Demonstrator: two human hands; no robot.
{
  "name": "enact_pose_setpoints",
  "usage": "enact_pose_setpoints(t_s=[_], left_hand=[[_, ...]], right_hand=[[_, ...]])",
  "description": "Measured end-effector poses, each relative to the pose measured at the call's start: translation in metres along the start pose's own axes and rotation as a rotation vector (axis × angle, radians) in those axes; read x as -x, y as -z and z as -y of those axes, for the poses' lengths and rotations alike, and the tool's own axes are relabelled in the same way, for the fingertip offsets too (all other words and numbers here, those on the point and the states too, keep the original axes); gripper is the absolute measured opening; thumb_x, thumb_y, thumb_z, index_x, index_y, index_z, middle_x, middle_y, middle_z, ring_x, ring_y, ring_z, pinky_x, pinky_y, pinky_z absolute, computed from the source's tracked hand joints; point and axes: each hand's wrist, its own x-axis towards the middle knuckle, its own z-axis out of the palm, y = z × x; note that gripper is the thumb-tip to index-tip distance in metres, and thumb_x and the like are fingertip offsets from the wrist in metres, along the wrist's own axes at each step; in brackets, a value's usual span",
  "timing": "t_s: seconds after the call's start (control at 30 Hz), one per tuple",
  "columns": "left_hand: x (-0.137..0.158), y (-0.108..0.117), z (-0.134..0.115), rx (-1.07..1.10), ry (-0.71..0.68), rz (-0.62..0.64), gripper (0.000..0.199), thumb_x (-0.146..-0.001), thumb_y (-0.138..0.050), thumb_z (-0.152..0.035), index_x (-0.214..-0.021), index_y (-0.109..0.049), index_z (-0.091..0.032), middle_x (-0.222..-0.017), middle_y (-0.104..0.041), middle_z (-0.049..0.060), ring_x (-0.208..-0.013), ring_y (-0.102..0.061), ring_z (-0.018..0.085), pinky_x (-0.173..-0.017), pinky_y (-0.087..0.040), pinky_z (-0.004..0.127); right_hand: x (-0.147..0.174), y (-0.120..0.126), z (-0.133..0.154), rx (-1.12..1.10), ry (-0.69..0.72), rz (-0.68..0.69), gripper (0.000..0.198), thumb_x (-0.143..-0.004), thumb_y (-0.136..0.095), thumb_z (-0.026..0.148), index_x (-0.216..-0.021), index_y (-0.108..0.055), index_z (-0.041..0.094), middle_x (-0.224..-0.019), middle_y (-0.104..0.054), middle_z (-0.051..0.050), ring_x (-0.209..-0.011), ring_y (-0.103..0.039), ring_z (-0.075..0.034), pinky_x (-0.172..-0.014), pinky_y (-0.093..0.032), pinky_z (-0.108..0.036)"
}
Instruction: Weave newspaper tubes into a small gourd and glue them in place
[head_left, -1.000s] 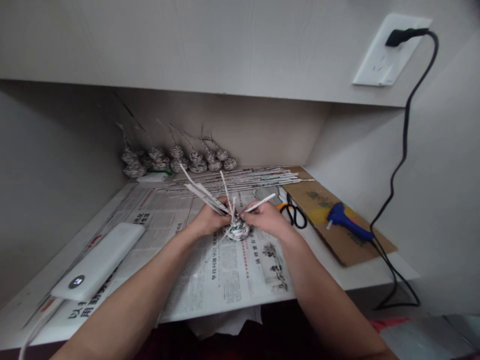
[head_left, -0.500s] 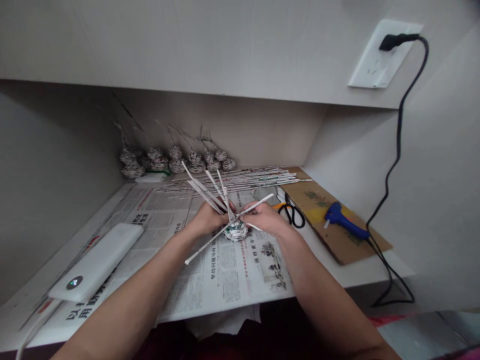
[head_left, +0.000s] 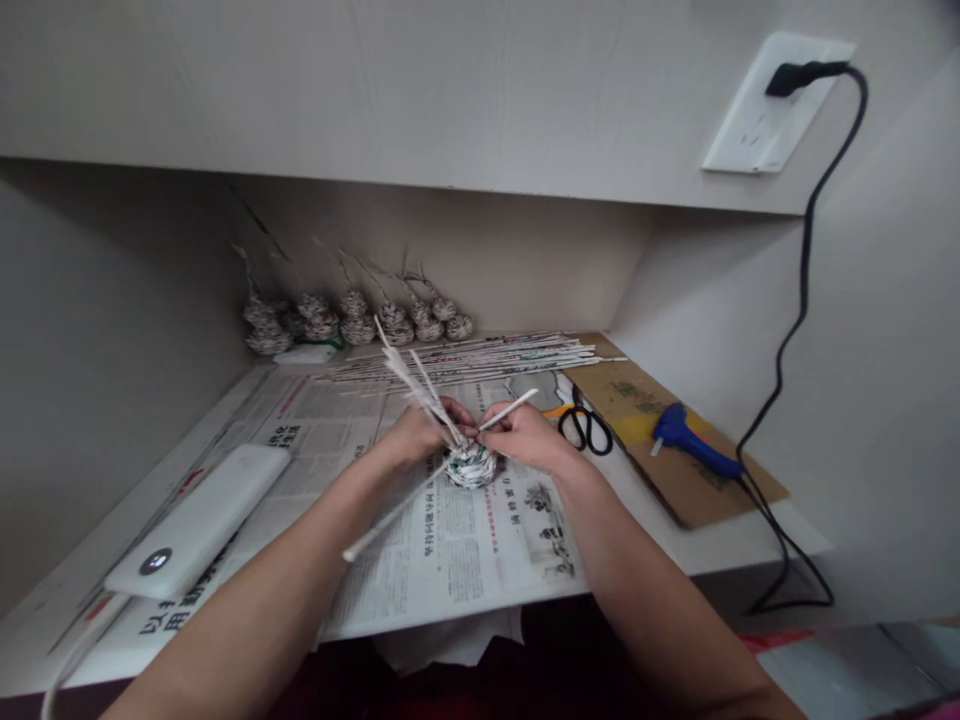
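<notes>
Left hand (head_left: 421, 433) grasps slanting paper strips (head_left: 412, 381) atop a woven paper ball (head_left: 471, 470) — right hand (head_left: 520, 433) pinches a single strip (head_left: 514, 406) — over newspaper (head_left: 465, 562) covering the desk (head_left: 720, 547).

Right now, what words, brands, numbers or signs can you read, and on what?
"以": large, black, on the grey-white printed newspaper.
"用": large, black, same newspaper.
"代化": apparently, smaller headline, same newspaper.
"问题": apparently, sideways headline, same newspaper.
Too blurred: the newspaper's other print, green print on flat brown cardboard, round display on white oblong device.
</notes>
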Motion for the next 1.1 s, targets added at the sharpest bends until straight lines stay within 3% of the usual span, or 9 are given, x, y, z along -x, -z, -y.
enact_pose_setpoints(t_s=[0.1, 0.17, 0.37, 0.57, 0.77, 0.97, 1.1], left_hand=[[0.0, -0.004, 0.0, 0.002, -0.005, -0.027, 0.026, -0.053, -0.08, -0.026, -0.069, -0.066, -0.013, -0.063, -0.066, 0.002, -0.057, -0.06, 0.014, -0.058, -0.049, 0.027], [0.001, -0.004, -0.001, -0.005, -0.039, -0.025, 0.027, -0.053, -0.08, -0.025, -0.072, -0.067, -0.012, -0.066, -0.068, 0.003, -0.059, -0.061, 0.014, -0.058, -0.05, 0.026], [0.0, 0.001, 0.0, -0.011, -0.069, 0.001, 0.031, -0.052, -0.081, -0.023, -0.077, -0.067, -0.012, -0.067, -0.07, 0.005, -0.06, -0.064, 0.016, -0.057, -0.051, 0.026], [-0.002, 0.002, 0.004, -0.159, -0.14, -0.086, 0.022, -0.055, -0.079, -0.026, -0.068, -0.068, -0.013, -0.064, -0.069, 0.004, -0.059, -0.062, 0.015, -0.056, -0.051, 0.026], [0.0, 0.004, 0.001, -0.241, -0.185, -0.029, 0.018, -0.063, -0.074, -0.029, -0.07, -0.068, -0.013, -0.067, -0.069, 0.004, -0.064, -0.063, 0.016, -0.062, -0.05, 0.026], [-0.003, 0.007, 0.006, -0.247, -0.166, 0.07, 0.018, -0.063, -0.072, -0.029, -0.067, -0.064, -0.014, -0.068, -0.068, 0.003, -0.064, -0.061, 0.015, -0.061, -0.049, 0.025], [-0.005, 0.009, 0.007, -0.219, -0.134, 0.053, 0.02, -0.061, -0.072, -0.027, -0.074, -0.064, -0.015, -0.068, -0.067, 0.001, -0.062, -0.059, 0.013, -0.061, -0.048, 0.025]], right_hand=[[0.0, 0.002, 0.0, -0.04, -0.077, 0.027, 0.019, -0.074, -0.065, 0.034, -0.079, -0.069, 0.016, -0.069, -0.067, -0.002, -0.061, -0.057, -0.013, -0.056, -0.04, -0.023], [-0.002, 0.001, -0.003, -0.041, -0.099, -0.036, 0.021, -0.075, -0.065, 0.036, -0.079, -0.07, 0.016, -0.072, -0.069, -0.003, -0.062, -0.059, -0.014, -0.056, -0.042, -0.024], [-0.01, -0.008, -0.013, 0.057, -0.009, -0.237, 0.024, -0.073, -0.065, 0.04, -0.068, -0.067, 0.017, -0.064, -0.066, -0.001, -0.059, -0.057, -0.014, -0.053, -0.04, -0.023], [-0.008, -0.014, -0.014, 0.07, 0.048, -0.267, 0.02, -0.079, -0.061, 0.038, -0.079, -0.067, 0.02, -0.071, -0.07, -0.001, -0.064, -0.062, -0.015, -0.056, -0.042, -0.024], [-0.006, -0.014, -0.01, 0.163, 0.054, -0.291, 0.02, -0.082, -0.059, 0.039, -0.084, -0.069, 0.022, -0.07, -0.07, 0.0, -0.062, -0.061, -0.015, -0.055, -0.04, -0.023], [0.004, -0.016, 0.003, 0.34, 0.214, -0.332, 0.02, -0.085, -0.057, 0.036, -0.082, -0.07, 0.021, -0.069, -0.069, 0.0, -0.063, -0.059, -0.014, -0.059, -0.038, -0.023], [0.01, -0.018, 0.011, 0.382, 0.335, -0.318, 0.021, -0.089, -0.053, 0.035, -0.086, -0.069, 0.022, -0.07, -0.068, 0.0, -0.065, -0.059, -0.014, -0.063, -0.038, -0.023]])
